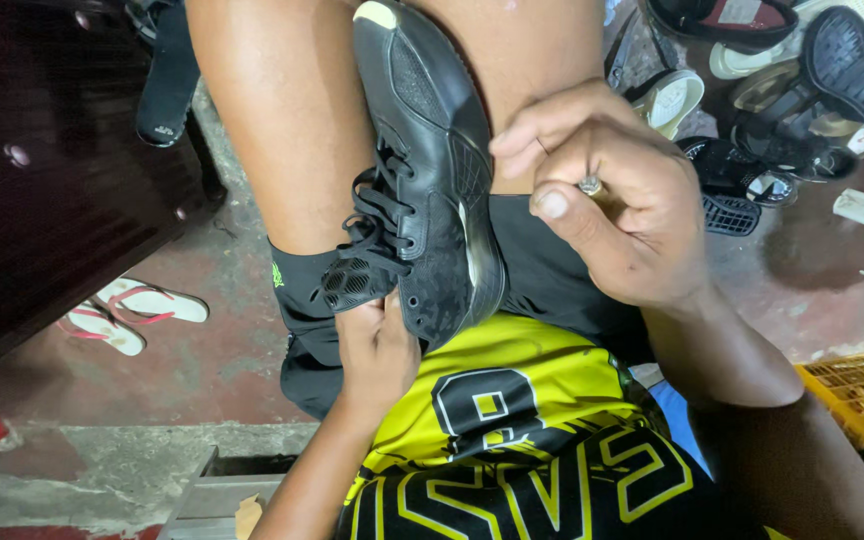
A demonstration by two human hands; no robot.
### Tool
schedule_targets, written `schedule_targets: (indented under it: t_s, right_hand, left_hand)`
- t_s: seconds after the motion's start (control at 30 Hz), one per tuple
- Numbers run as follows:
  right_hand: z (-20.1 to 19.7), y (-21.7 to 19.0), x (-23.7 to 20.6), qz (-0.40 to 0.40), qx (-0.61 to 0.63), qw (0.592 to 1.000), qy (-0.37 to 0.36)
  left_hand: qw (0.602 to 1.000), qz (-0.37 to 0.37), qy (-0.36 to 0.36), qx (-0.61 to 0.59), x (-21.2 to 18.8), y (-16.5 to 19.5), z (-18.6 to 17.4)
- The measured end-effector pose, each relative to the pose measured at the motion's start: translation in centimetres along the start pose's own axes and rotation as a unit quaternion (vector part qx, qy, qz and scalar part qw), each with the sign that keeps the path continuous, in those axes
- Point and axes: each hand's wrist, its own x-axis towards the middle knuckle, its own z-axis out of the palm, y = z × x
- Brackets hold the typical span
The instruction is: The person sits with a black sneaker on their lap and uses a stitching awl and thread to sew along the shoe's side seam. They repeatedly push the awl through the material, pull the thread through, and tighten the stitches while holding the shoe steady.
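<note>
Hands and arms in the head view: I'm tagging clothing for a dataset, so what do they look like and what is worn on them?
Both arms are bare, with no sleeves, gloves or watch showing. The left hand and right hand are bare too, with short nails. A thin line crosses one right finger, perhaps a ring; I cannot tell.

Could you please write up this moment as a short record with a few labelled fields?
Setting: a person seated, seen from above, with a black shoe held between the knees
Left hand: left hand grips the heel end of the shoe, near the laces
Right hand: right hand closed around a small metal-tipped tool, pressed beside the shoe's sole edge
Floor, left: pair of white flip-flops with pink straps
Floor, upper right: pile of other shoes and sandals
Lower right: yellow crate
</note>
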Motion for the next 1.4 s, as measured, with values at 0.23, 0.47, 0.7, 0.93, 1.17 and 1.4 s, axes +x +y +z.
schedule_targets:
  t_s: [0.23,0.47,0.7,0.93,1.17,1.4]
  right_hand:
    - [4.0,0.2,1.5,0.072,0.056,0.996,-0.018]
    - [6.7,1.8,3.3,-0.085,-0.126,0.987,0.057]
    - [5.4,2.0,3.0,0.053,0.055,0.992,0.098]
    - [5.6,2.6,2.9,0.071,0.229,0.966,0.099]
    - [4.4,2.5,2.4,0.035,0.309,0.947,0.075]
    - [0.0,4.1,0.8,-0.032,0.176,0.964,0.197]
  left_hand:
    - [0.978,0.063,-0.033,0.197,1.5,0.6,-0.3]
    - [0.968,0.128,-0.037,0.214,1.8,1.1,-0.7]
    - [0.979,0.132,-0.055,0.144,2.4,1.6,-1.5]
    - [0.985,0.019,-0.087,0.146,1.4,-0.6,-3.3]
    - [0.942,-0.248,-0.182,-0.133,0.7,-0.7,-3.6]
    - [0.901,-0.200,-0.052,-0.382,3.1,2.0,-0.5]
